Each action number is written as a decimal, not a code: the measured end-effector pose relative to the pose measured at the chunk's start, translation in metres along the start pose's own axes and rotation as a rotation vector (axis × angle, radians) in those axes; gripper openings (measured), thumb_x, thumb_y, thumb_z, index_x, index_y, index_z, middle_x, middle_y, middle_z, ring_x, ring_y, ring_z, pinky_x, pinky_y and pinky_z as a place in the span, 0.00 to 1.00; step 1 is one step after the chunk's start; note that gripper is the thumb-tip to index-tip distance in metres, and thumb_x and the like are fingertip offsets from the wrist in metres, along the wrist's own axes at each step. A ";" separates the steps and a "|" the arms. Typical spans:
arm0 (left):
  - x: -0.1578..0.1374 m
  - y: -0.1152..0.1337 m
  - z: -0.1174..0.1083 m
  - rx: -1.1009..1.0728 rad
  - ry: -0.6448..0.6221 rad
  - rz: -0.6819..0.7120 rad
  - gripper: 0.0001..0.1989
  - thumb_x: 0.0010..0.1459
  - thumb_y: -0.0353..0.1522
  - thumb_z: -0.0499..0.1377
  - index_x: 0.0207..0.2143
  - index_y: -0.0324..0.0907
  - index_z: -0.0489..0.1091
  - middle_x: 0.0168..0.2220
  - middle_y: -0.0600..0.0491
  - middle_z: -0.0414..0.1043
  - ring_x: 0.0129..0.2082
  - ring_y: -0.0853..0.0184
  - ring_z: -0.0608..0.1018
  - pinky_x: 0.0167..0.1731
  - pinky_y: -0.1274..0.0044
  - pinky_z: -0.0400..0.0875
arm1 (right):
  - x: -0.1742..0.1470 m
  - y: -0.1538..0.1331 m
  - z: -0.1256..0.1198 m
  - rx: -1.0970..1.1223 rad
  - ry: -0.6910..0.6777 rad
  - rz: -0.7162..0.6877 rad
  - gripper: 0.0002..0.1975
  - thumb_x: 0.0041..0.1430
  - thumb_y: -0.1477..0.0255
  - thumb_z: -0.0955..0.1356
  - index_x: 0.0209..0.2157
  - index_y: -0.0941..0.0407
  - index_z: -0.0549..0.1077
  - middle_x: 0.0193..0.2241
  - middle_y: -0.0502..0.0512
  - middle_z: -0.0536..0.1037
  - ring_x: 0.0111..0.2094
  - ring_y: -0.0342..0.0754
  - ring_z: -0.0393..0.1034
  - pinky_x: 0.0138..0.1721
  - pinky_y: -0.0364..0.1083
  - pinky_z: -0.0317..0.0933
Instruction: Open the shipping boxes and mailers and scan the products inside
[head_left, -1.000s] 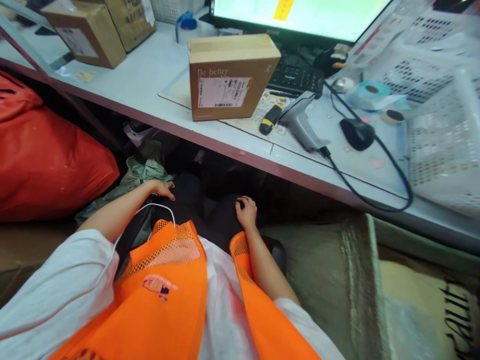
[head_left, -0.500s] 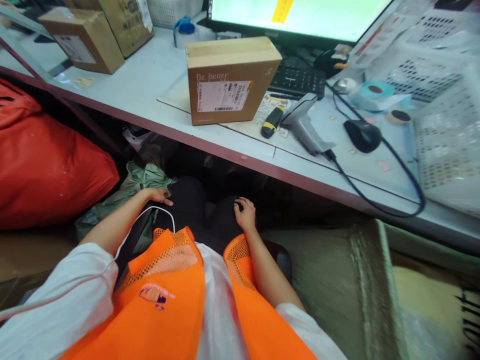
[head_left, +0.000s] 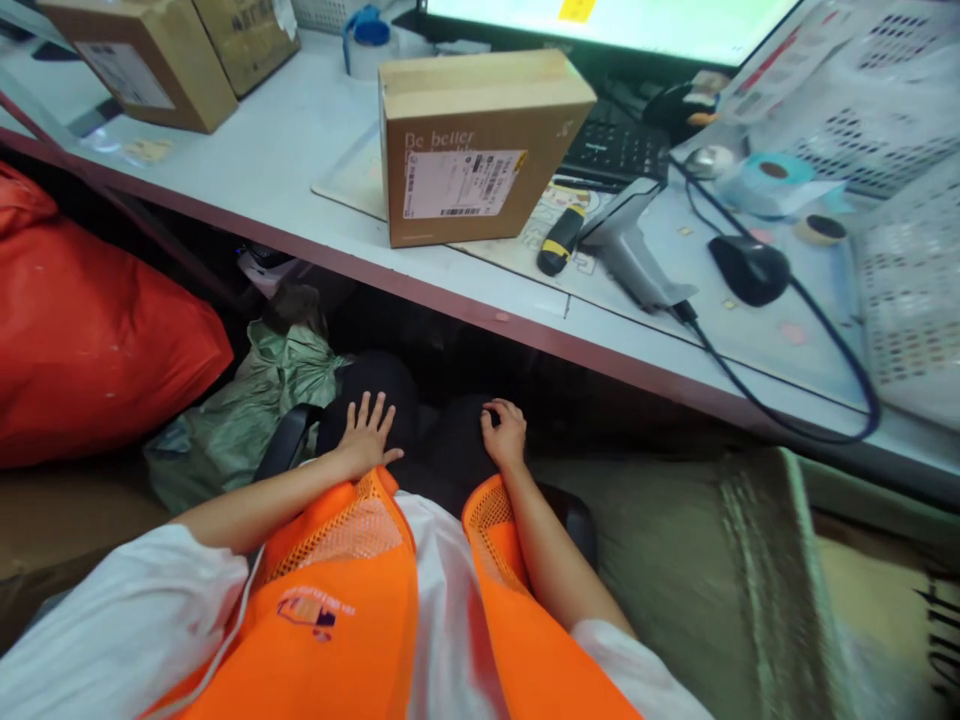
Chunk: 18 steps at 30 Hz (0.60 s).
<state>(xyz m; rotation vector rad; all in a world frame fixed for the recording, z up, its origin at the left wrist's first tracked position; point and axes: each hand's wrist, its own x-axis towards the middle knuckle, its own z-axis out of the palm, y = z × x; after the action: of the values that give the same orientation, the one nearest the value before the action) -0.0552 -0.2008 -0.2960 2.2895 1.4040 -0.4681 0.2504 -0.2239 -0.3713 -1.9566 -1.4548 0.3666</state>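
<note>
My left hand (head_left: 365, 440) lies on my dark-clothed left thigh (head_left: 382, 385), fingers spread and nothing in it. On the other thigh (head_left: 459, 440) rests my right hand (head_left: 505, 435), empty, its fingers loosely bent with a gap at the thumb. Both hands are below the desk edge, apart from everything on top. A brown cardboard box (head_left: 465, 215) with a white label stands upright near the desk's front edge. To its right lie a black-and-yellow utility knife handle (head_left: 561, 240) and a grey barcode scanner (head_left: 637, 255) with a black cable.
On the white desk (head_left: 285, 150) are more cartons (head_left: 165, 70), a keyboard (head_left: 619, 150), a mouse (head_left: 748, 268), tape rolls (head_left: 821, 229) and white plastic baskets (head_left: 915, 270). A monitor (head_left: 675, 30) stands behind. A red bag (head_left: 97, 330) and green sacking (head_left: 247, 400) sit at left.
My left hand has moved right and inward onto my thigh, its fingers now spread. A white cable over that forearm has slipped down. The view has shifted slightly; the right hand stays put.
</note>
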 end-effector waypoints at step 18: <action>0.033 -0.016 0.014 -0.178 0.243 -0.087 0.49 0.63 0.52 0.49 0.73 0.27 0.41 0.74 0.34 0.33 0.75 0.48 0.40 0.72 0.59 0.40 | -0.002 -0.021 -0.020 0.008 0.008 0.105 0.10 0.57 0.68 0.64 0.35 0.56 0.76 0.48 0.67 0.77 0.52 0.61 0.68 0.56 0.63 0.60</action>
<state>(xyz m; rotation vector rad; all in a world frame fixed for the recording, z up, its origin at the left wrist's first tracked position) -0.0562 -0.1763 -0.3269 2.2033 1.5956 -0.0858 0.2458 -0.2295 -0.3436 -2.0311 -1.3469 0.4093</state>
